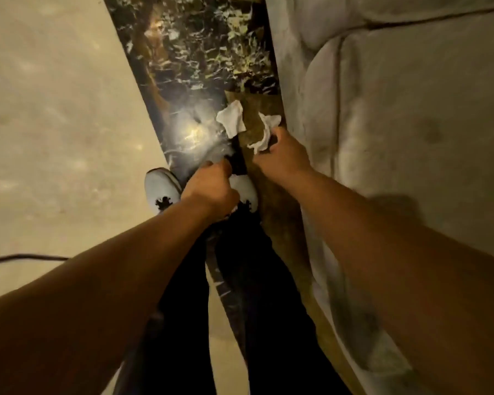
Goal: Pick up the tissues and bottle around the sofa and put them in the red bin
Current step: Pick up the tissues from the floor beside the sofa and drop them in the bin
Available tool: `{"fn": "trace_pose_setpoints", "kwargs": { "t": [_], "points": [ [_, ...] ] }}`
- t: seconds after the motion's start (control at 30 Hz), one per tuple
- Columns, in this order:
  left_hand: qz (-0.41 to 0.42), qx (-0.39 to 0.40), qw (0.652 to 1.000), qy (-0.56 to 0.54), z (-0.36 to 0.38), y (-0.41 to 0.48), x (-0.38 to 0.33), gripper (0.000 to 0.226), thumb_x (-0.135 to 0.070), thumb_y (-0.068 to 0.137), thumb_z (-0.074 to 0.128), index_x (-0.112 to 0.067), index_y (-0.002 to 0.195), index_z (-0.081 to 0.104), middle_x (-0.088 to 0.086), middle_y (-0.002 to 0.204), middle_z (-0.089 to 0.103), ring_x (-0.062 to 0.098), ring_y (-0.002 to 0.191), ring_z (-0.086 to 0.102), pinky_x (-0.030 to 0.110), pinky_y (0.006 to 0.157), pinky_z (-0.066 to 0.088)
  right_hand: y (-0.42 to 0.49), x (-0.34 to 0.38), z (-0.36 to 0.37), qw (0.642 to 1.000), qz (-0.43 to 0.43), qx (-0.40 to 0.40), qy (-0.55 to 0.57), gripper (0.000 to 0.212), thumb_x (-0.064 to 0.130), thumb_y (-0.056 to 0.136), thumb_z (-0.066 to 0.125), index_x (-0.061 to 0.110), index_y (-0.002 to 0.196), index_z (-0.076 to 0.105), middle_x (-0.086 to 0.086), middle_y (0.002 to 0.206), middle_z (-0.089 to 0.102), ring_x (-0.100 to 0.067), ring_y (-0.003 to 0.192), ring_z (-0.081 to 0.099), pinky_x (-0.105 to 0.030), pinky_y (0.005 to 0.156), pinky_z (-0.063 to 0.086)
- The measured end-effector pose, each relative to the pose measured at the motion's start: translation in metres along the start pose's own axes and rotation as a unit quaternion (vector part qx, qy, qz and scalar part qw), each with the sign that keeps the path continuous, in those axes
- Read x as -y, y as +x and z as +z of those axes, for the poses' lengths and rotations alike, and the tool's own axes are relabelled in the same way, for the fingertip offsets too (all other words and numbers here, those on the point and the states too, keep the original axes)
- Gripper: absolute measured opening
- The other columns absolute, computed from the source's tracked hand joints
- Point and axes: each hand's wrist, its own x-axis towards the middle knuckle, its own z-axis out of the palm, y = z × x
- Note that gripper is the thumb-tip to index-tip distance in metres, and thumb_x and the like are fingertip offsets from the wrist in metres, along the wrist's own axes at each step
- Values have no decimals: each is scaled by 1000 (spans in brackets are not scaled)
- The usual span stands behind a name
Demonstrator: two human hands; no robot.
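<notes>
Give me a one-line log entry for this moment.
right hand gripping tissue | left hand closed, contents unclear | second tissue on floor | bin unseen

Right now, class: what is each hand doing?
Left hand: closed; whether it holds anything cannot be told.
Right hand: closed, holding a tissue.

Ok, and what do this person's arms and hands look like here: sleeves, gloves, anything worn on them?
Both forearms are bare as far as the frame shows: no sleeves in view. The left hand and right hand wear no gloves, and I see no watch, bracelet or ring, though the picture is dim and blurred. Lower down are dark trousers and white shoes.
</notes>
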Motion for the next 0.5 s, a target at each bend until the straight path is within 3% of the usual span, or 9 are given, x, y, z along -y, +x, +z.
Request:
{"fn": "trace_pose_setpoints", "kwargs": {
  "t": [0.07, 0.13, 0.23, 0.33, 0.43, 0.5],
  "points": [
    [27, -28, 998, 41, 26, 79, 27, 46, -25, 82, 61, -22, 126, 51, 15, 123, 52, 40, 111, 55, 44, 89, 50, 80, -30, 37, 999, 7, 1, -34, 71, 27, 84, 65, 16, 145, 32, -12, 138, 51, -29, 125, 50, -27, 93, 41],
    [42, -73, 995, 58, 43, 134, 47, 49, -25, 81, 62, -26, 128, 49, 15, 124, 49, 42, 112, 53, 49, 91, 50, 136, -54, 62, 996, -5, 7, -87, 78, 28, 87, 64, 16, 151, 21, -16, 153, 32, -32, 138, 35, -37, 112, 33],
    [62, -89, 991, 74, 65, 211, 79, 60, -22, 79, 65, -32, 135, 45, 16, 141, 40, 44, 125, 46, 53, 100, 46, 209, -85, 102, 993, 3, -24, -117, 83, 35, 88, 63, 24, 153, 11, -15, 160, 9, -34, 145, 18, -41, 119, 21],
    [110, -64, 975, 183, 90, 277, 101, 70, -25, 83, 60, -44, 144, 30, 11, 162, 3, 44, 142, 26, 55, 107, 40, 255, -109, 137, 983, 21, -53, -172, 77, 38, 91, 58, 35, 151, 10, -12, 161, 0, -38, 146, 10, -46, 119, 18],
    [132, -54, 962, 235, 102, 324, 105, 68, -26, 86, 51, -49, 144, 26, 8, 164, -3, 37, 149, 3, 58, 109, 33, 280, -124, 158, 967, -19, -98, -235, 63, 23, 88, 53, 28, 146, 29, -18, 153, 20, -44, 137, 26, -55, 111, 29],
    [132, -62, 958, 248, 99, 334, 104, 63, -27, 86, 50, -45, 144, 31, 8, 163, 2, 36, 148, 8, 57, 109, 34, 288, -122, 160, 961, -12, -152, -229, 51, 20, 91, 49, 19, 141, 39, -16, 143, 40, -37, 124, 43, -44, 103, 44]
  ]
}}
